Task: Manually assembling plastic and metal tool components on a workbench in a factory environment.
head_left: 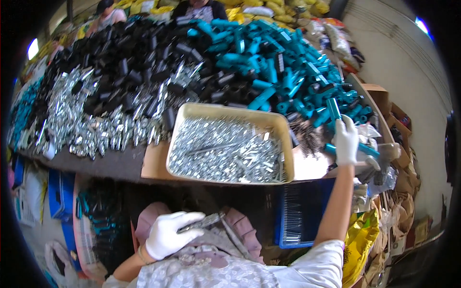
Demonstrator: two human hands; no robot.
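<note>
My left hand [172, 235], in a white glove, is low over my lap. Its fingers are closed around a shiny silver metal piece [207, 221], whose exact kind is hard to make out. Stretched out to the far right, my gloved right hand [346, 142] grips a teal plastic handle-like part [333, 109], which points up from the fingertips. Beyond that hand lies a heap of similar teal parts [269, 67]. Between the two hands, on the table's near edge, stands a cream tray [230, 110] filled with small silver metal pieces [221, 149].
Black tubular parts [129, 62] and long silver pieces [72, 110] cover the table's left side. Dark bristly pieces [307, 137] lie right of the tray. Below the table edge are a blue crate [280, 235] and a yellow bag [361, 240]. Other people [199, 10] sit across the table.
</note>
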